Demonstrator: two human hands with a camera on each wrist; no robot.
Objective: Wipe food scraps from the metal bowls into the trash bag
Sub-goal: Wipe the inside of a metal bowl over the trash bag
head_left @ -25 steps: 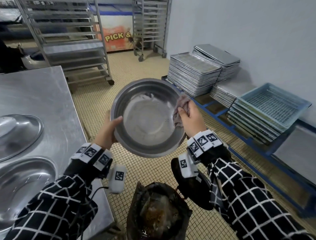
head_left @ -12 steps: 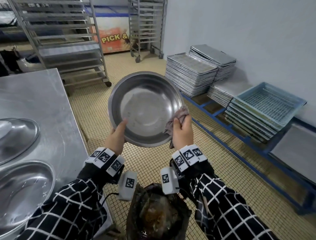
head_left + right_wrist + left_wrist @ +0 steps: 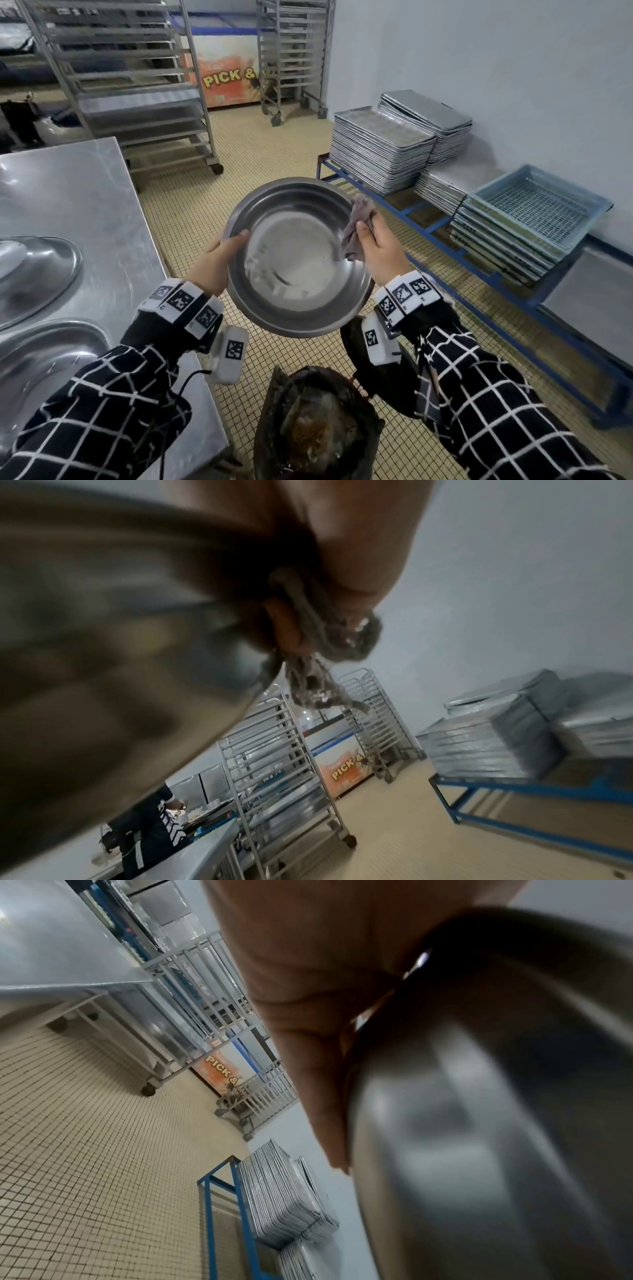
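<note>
Kitchen floor's tiled, trash bag [image 3: 318, 425] sitting open right below you. You're holding the bowl [image 3: 298, 257] tilted over it, left hand [image 3: 219, 260] clamping the rim, so scraps are falling in. Right hand [image 3: 380, 250] is pinching the rag [image 3: 356, 226] against the far wall.

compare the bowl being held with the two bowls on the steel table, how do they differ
1. The held bowl is in the air above the trash bag, its rim gripped by the left hand; the two table bowls rest on the steel table.
2. The held bowl is tilted toward the camera; the table bowls look upturned.
3. The right hand holds a rag at the held bowl's rim; nothing touches the table bowls.

All are round shiny metal.
</note>
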